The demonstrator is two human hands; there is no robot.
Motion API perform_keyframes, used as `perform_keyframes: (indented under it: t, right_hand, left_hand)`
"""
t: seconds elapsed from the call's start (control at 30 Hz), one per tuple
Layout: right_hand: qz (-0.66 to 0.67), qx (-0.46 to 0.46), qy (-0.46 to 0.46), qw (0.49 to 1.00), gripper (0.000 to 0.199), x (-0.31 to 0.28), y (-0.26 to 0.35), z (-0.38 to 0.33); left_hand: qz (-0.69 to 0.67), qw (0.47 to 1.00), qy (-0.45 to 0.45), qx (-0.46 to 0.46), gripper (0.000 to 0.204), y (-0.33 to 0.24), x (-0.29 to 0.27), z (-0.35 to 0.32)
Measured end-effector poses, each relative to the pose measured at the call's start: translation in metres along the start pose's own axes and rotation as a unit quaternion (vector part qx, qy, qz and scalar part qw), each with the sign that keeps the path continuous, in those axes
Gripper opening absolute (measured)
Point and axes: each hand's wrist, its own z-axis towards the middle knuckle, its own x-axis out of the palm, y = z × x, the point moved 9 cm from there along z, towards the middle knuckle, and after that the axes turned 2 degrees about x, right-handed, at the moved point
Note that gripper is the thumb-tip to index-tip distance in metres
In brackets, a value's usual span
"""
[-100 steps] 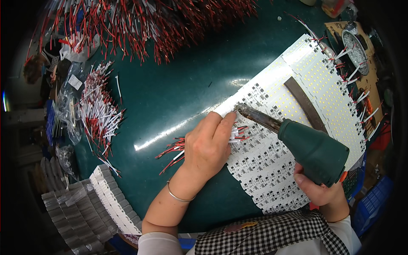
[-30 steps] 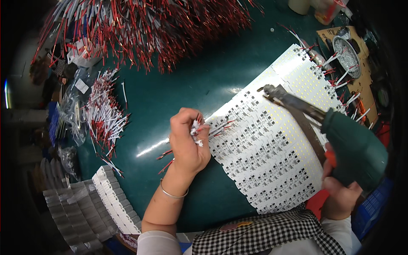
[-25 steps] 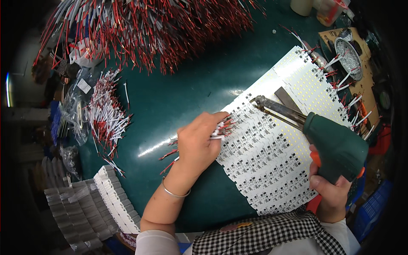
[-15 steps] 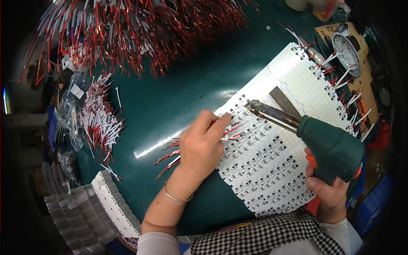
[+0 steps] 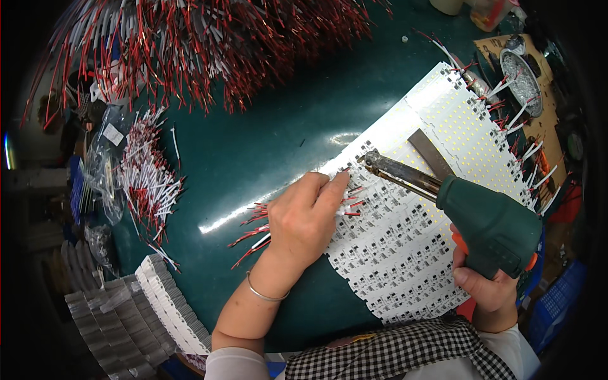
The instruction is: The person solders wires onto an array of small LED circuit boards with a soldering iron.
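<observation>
My right hand grips a green soldering gun with an orange trigger. Its metal tip hangs over the far left edge of a white sheet of circuit boards, just beyond my left fingertips. My left hand is closed around a bunch of short red and white wires, whose ends stick out on both sides of the fist. The left thumb and forefinger are pinched at the edge of the boards. Small black parts and rows of yellow squares cover the sheet, and a dark flat bar lies across it.
A large heap of red and grey wires fills the far left. A smaller wire pile lies nearer, above stacked white strips. Wires stick out from the boards' right edge, beside a round metal dish on cardboard.
The soldering gun has shifted slightly left, bringing its tip closer to my left fingertips. My left hand keeps its hold on the wires and has barely moved.
</observation>
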Motion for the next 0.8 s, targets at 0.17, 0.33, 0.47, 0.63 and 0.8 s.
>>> perform_keyframes:
  t: [0.17, 0.33, 0.47, 0.63, 0.8]
  right_hand:
    - [0.025, 0.047, -0.019, 0.998, 0.067, 0.0005, -0.0033, -0.0027]
    - [0.008, 0.061, -0.001, 0.998, 0.064, 0.0030, -0.0013, 0.0000]
    - [-0.001, 0.047, 0.010, 0.999, 0.062, 0.0057, 0.0011, 0.0031]
    - [-0.024, 0.029, 0.008, 0.999, 0.060, 0.0076, 0.0027, 0.0031]
    - [-0.022, 0.039, 0.002, 0.999, 0.059, 0.0073, -0.0003, 0.0021]
  left_hand:
    - [-0.014, 1.000, 0.016, 0.003, 0.047, 0.0032, 0.0038, -0.0013]
    - [-0.029, 0.999, 0.012, 0.009, 0.047, 0.0040, 0.0039, -0.0011]
    - [-0.040, 0.999, 0.011, 0.010, 0.047, 0.0045, 0.0039, -0.0010]
    - [-0.048, 0.999, 0.017, 0.008, 0.048, 0.0044, 0.0025, -0.0008]
    - [-0.010, 0.999, 0.015, 0.043, 0.030, -0.0017, 0.0015, -0.0017]
